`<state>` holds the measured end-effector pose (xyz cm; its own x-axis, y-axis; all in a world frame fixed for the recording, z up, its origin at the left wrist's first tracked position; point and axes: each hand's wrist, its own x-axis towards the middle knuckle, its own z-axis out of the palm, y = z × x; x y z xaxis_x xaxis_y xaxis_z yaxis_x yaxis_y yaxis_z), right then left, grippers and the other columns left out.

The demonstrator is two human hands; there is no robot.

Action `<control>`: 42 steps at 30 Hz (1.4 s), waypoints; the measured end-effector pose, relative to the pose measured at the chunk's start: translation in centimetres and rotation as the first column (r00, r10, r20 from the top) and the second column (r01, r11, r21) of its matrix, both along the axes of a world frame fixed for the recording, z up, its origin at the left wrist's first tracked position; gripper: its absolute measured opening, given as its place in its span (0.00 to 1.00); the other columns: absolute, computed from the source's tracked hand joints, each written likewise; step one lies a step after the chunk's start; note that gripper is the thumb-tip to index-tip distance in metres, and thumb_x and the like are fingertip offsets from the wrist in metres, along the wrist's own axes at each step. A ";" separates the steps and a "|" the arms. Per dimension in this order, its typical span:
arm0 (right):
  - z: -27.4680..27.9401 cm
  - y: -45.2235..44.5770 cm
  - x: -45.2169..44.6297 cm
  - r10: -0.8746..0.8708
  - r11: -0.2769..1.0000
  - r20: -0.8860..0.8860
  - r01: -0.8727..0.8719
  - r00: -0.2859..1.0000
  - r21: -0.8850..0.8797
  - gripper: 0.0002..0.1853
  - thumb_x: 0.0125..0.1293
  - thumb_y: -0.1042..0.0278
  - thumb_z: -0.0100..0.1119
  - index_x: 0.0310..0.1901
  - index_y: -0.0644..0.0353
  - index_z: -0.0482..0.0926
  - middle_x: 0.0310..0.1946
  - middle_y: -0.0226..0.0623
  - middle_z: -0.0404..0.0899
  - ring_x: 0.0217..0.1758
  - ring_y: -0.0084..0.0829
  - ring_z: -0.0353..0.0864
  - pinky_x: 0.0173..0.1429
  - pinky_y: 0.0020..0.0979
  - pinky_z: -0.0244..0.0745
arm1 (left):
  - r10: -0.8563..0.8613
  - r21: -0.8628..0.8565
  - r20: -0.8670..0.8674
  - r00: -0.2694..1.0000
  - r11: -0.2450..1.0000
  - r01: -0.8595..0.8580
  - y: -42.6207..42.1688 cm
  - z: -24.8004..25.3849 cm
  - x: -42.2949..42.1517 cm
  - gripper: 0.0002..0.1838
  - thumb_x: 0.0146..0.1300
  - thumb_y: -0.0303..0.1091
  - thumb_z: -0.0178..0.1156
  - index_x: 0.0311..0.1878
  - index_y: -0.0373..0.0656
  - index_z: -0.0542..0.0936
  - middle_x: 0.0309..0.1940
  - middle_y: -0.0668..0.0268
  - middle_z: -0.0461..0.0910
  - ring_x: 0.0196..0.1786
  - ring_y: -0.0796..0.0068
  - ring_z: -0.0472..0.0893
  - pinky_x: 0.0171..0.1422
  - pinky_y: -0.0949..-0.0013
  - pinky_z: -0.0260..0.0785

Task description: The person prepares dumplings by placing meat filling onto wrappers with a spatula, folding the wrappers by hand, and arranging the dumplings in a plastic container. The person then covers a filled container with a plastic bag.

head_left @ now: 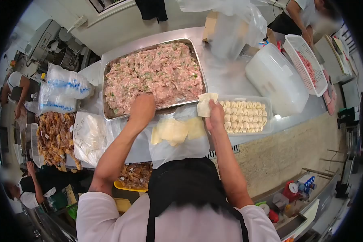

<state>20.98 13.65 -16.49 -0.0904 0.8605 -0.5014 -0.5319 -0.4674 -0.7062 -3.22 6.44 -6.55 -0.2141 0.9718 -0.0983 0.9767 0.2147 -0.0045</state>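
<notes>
A metal tray (205, 77) is filled with pink minced meat (157, 72) flecked with green. At its front edge my left hand (142, 108) reaches into the meat with its fingers bent down; whether it grips anything is hidden. My right hand (215, 115) holds a thin pale wrapper (207, 104) by its edge, right of the tray. Between my hands, more wrappers (173, 130) lie loosely stacked on a clear plastic sheet (161, 154). Rows of folded dumplings (245, 116) fill a clear container close beside my right hand.
An upturned translucent bin (274, 76) and a white basket (288, 44) stand at the right. Bagged plastic cups (64, 86), a white package (88, 135) and brown meat pieces (54, 137) sit at the left. Other people work at the far right and left.
</notes>
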 end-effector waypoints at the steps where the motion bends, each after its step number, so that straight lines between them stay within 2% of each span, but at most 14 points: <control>1: 0.3 0.0 0.1 0.004 1.000 -0.002 -0.004 1.000 0.003 0.13 0.78 0.67 0.51 0.53 0.69 0.75 0.47 0.39 0.82 0.48 0.30 0.83 0.52 0.34 0.79 | 0.032 -0.024 0.004 0.999 0.999 -0.032 0.7 -0.2 1.0 0.09 0.59 0.26 0.58 0.34 0.34 0.86 0.34 0.45 0.85 0.38 0.47 0.87 0.43 0.51 0.81; 4: 0.6 -0.3 0.5 0.056 0.998 -0.040 -0.055 0.998 0.028 0.14 0.78 0.68 0.50 0.55 0.70 0.75 0.48 0.40 0.82 0.49 0.32 0.83 0.54 0.36 0.80 | -0.057 0.005 -0.003 0.998 0.998 0.057 1.5 -0.6 2.0 0.09 0.59 0.26 0.58 0.33 0.34 0.87 0.33 0.45 0.85 0.38 0.47 0.88 0.43 0.51 0.82; 6: 0.1 0.1 0.9 0.099 0.995 -0.083 -0.097 0.992 0.026 0.13 0.77 0.70 0.51 0.56 0.69 0.72 0.52 0.43 0.80 0.54 0.38 0.83 0.61 0.40 0.80 | -0.044 -0.010 0.020 0.999 0.999 0.044 1.4 -0.3 1.8 0.09 0.59 0.26 0.58 0.34 0.34 0.87 0.34 0.45 0.86 0.39 0.47 0.88 0.44 0.51 0.82; 10: -0.6 0.5 1.2 0.082 0.995 -0.099 -0.076 0.992 0.066 0.13 0.78 0.69 0.50 0.55 0.69 0.74 0.49 0.40 0.81 0.51 0.35 0.83 0.57 0.37 0.80 | 0.030 -0.015 0.069 0.997 0.999 -0.029 -0.8 3.2 -1.2 0.10 0.60 0.27 0.57 0.36 0.36 0.87 0.37 0.45 0.85 0.43 0.47 0.87 0.45 0.51 0.81; 12: -0.8 0.8 1.7 0.115 0.992 -0.104 -0.110 0.988 0.055 0.13 0.78 0.69 0.50 0.56 0.69 0.74 0.50 0.41 0.81 0.51 0.35 0.83 0.58 0.38 0.80 | 0.093 0.008 -0.014 0.996 0.996 -0.093 -3.1 6.2 -3.3 0.10 0.61 0.27 0.56 0.38 0.36 0.86 0.37 0.45 0.85 0.44 0.47 0.86 0.46 0.50 0.81; 16: -0.8 0.8 2.0 0.135 0.991 -0.116 -0.131 0.984 0.039 0.13 0.77 0.70 0.51 0.56 0.69 0.74 0.51 0.41 0.81 0.52 0.35 0.83 0.59 0.37 0.79 | 0.137 -0.052 -0.127 0.982 0.988 -0.145 -6.3 4.0 -5.4 0.10 0.62 0.27 0.55 0.37 0.35 0.85 0.35 0.45 0.84 0.42 0.45 0.86 0.44 0.49 0.80; 27: -1.4 0.5 1.5 0.132 0.990 -0.154 -0.124 0.979 0.062 0.13 0.78 0.70 0.50 0.58 0.68 0.72 0.53 0.42 0.80 0.55 0.37 0.83 0.62 0.40 0.79 | 0.032 0.044 0.134 0.990 0.998 -0.039 -0.6 -1.8 3.6 0.11 0.62 0.28 0.53 0.35 0.35 0.85 0.34 0.43 0.84 0.39 0.43 0.85 0.44 0.46 0.79; 29: -0.9 0.6 1.6 0.129 0.991 -0.162 -0.122 0.978 0.055 0.14 0.78 0.70 0.50 0.58 0.68 0.72 0.53 0.42 0.80 0.56 0.37 0.83 0.62 0.40 0.79 | 0.011 0.029 0.176 0.984 0.999 -0.016 1.3 -1.3 5.3 0.11 0.62 0.29 0.54 0.36 0.34 0.84 0.36 0.42 0.84 0.40 0.42 0.85 0.45 0.45 0.79; 31: -0.3 0.4 1.9 0.165 0.986 -0.154 -0.157 0.974 0.063 0.14 0.77 0.70 0.50 0.58 0.69 0.72 0.54 0.43 0.80 0.56 0.37 0.83 0.63 0.40 0.79 | -0.060 -0.096 0.132 0.989 0.993 0.073 2.9 0.5 6.3 0.12 0.62 0.30 0.52 0.35 0.37 0.86 0.37 0.46 0.85 0.41 0.45 0.86 0.45 0.47 0.80; 33: -0.2 0.3 2.7 0.162 0.986 -0.149 -0.156 0.975 0.052 0.14 0.78 0.70 0.50 0.58 0.69 0.72 0.54 0.43 0.80 0.56 0.38 0.83 0.63 0.40 0.79 | -0.051 0.023 0.183 0.982 0.999 0.048 2.8 1.2 2.8 0.11 0.61 0.30 0.55 0.35 0.37 0.86 0.38 0.47 0.86 0.42 0.47 0.87 0.46 0.48 0.80; 36: 0.1 0.0 2.6 0.157 0.988 -0.161 -0.155 0.974 0.028 0.14 0.78 0.69 0.49 0.58 0.68 0.73 0.53 0.41 0.80 0.54 0.37 0.83 0.62 0.39 0.79 | -0.025 0.027 -0.019 0.999 0.999 0.026 1.3 4.9 -0.6 0.08 0.59 0.29 0.60 0.35 0.38 0.87 0.34 0.47 0.86 0.40 0.47 0.87 0.47 0.49 0.80; 38: 0.4 -0.2 2.6 0.162 0.987 -0.160 -0.161 0.974 0.018 0.14 0.78 0.68 0.49 0.58 0.67 0.74 0.52 0.40 0.81 0.53 0.36 0.83 0.60 0.39 0.79 | 0.020 0.055 -0.029 0.999 0.998 -0.018 1.6 3.7 -1.9 0.08 0.58 0.29 0.61 0.34 0.38 0.87 0.32 0.47 0.86 0.40 0.46 0.87 0.46 0.49 0.81; 41: 0.5 -0.2 2.5 0.179 0.984 -0.190 -0.175 0.965 0.037 0.14 0.78 0.68 0.50 0.58 0.66 0.73 0.52 0.40 0.81 0.53 0.35 0.83 0.60 0.39 0.79 | -0.009 -0.057 -0.091 0.996 0.998 0.004 1.8 1.0 -1.9 0.09 0.59 0.29 0.59 0.34 0.37 0.87 0.31 0.46 0.85 0.38 0.46 0.87 0.43 0.49 0.81; 42: 0.2 -0.2 2.5 0.181 0.983 -0.189 -0.176 0.965 0.045 0.14 0.78 0.68 0.49 0.58 0.66 0.73 0.52 0.40 0.81 0.54 0.35 0.83 0.60 0.39 0.79 | -0.086 -0.026 -0.063 0.994 0.996 0.085 1.8 -0.7 -1.1 0.10 0.59 0.29 0.58 0.33 0.36 0.87 0.31 0.46 0.85 0.38 0.46 0.87 0.42 0.50 0.81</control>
<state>23.44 13.45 -16.26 -0.3355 0.8348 -0.4365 -0.5679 -0.5489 -0.6133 -4.34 8.19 -7.23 -0.1370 0.9845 -0.1094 0.9890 0.1297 -0.0716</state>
